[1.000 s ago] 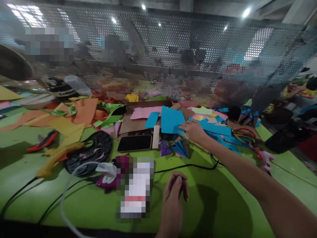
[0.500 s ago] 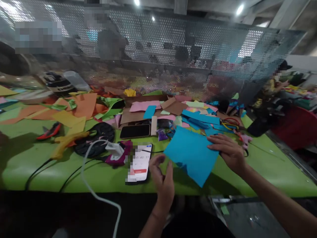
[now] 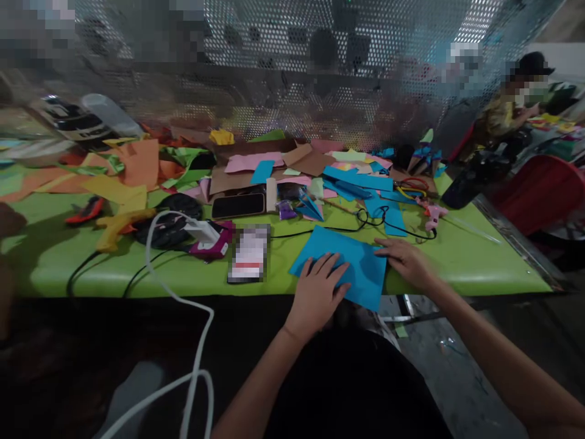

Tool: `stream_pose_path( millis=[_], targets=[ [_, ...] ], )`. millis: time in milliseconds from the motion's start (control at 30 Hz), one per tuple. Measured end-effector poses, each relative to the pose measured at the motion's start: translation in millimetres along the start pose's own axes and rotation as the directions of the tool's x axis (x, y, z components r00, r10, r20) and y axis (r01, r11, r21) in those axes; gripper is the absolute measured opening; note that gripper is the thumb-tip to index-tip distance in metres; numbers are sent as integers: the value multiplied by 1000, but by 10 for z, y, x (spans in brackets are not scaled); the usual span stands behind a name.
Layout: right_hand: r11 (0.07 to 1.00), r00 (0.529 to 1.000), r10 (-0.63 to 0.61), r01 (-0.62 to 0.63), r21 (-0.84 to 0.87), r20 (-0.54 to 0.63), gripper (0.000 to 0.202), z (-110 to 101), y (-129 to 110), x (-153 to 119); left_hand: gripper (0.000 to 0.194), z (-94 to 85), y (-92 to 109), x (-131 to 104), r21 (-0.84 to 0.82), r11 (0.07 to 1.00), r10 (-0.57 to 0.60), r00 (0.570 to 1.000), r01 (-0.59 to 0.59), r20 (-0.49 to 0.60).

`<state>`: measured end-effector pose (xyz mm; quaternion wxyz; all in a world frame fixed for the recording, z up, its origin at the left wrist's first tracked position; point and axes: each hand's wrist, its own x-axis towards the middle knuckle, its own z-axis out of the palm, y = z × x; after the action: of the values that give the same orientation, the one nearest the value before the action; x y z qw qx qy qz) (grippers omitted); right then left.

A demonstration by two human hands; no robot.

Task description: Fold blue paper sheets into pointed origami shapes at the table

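Note:
A blue paper sheet [image 3: 363, 283] lies at the front edge of the green-topped table [image 3: 173, 277], its lower corner jutting past the edge. My left hand [image 3: 322, 289] rests on the sheet's left part, palm down and fingers spread. At the right edge of the sheet is my right hand [image 3: 406, 262], fingers over the top and the thumb out of sight, apparently pinching the paper. Just beyond the sheet runs a black cord [image 3: 329, 231] to a pink glue gun [image 3: 435, 214].
Left of the sheet are a lit phone [image 3: 249, 253], a dark phone [image 3: 238, 205], a purple power strip [image 3: 212, 244], a yellow glue gun [image 3: 116, 228] and red pliers [image 3: 86, 210]. Coloured paper scraps [image 3: 256, 161] pile up before a perforated metal panel [image 3: 292, 91]. A person [image 3: 505, 110] sits far right.
The blue sheet has come down onto the table from a raised, tilted position. My left hand has moved from beside it to flat on top. The view has tipped downward.

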<state>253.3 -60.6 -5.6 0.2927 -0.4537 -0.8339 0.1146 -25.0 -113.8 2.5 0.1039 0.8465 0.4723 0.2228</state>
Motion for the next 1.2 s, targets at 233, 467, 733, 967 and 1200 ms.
stream_pose_path(
  millis=[233, 467, 733, 967, 1200],
  targets=[
    [987, 994, -86, 95, -129, 69, 46, -148, -254, -152, 40, 17, -9, -9, 115, 993, 12, 1000, -13, 8],
    [983, 952, -111, 147, -108, 284, 59, -195, -452, -243, 45, -97, -85, 43, 89, 995, 38, 997, -44, 72],
    [997, 989, -36, 46, -67, 141, 30, -32, -389, -181, 78, -283, -95, -50, 28, 998, 49, 988, -54, 146],
    [995, 996, 82, -80, -66, 18, 25, 89, -400, 18, 24, -200, -17, 147, 47, 992, -121, 993, 121, -18],
    [991, 986, 115, -122, -51, -122, 49, 113, -431, -78, 24, -123, -109, 259, 2, 981, -196, 979, 196, -56]
  ],
)
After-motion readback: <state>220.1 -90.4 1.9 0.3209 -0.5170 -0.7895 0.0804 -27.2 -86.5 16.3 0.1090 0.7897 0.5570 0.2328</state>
